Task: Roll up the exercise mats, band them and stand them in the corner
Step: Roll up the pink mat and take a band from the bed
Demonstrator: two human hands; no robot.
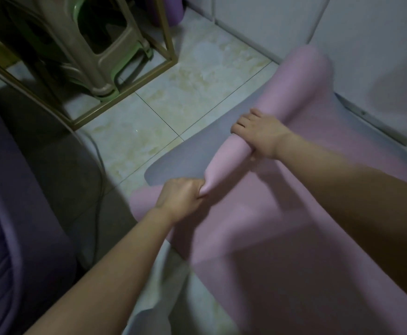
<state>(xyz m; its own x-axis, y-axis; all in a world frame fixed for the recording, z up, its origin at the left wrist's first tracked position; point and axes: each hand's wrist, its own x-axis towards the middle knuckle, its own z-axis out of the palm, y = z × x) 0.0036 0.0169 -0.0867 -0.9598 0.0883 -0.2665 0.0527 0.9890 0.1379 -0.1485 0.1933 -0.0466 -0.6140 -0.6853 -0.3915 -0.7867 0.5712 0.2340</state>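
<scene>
While the left hand (180, 198) pinches the roll (229, 153) at its near end and the right hand (261, 132) curls fingers over it, the slack pink mat (282, 238) could coil crooked.

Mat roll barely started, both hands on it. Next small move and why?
Likely snug the roll before rolling further. The left hand pinches the pink mat at the roll's near end, the right hand grips its middle, yet the far end bulges fatter, with most of the mat unrolled. Evening it should avoid a cone.
</scene>
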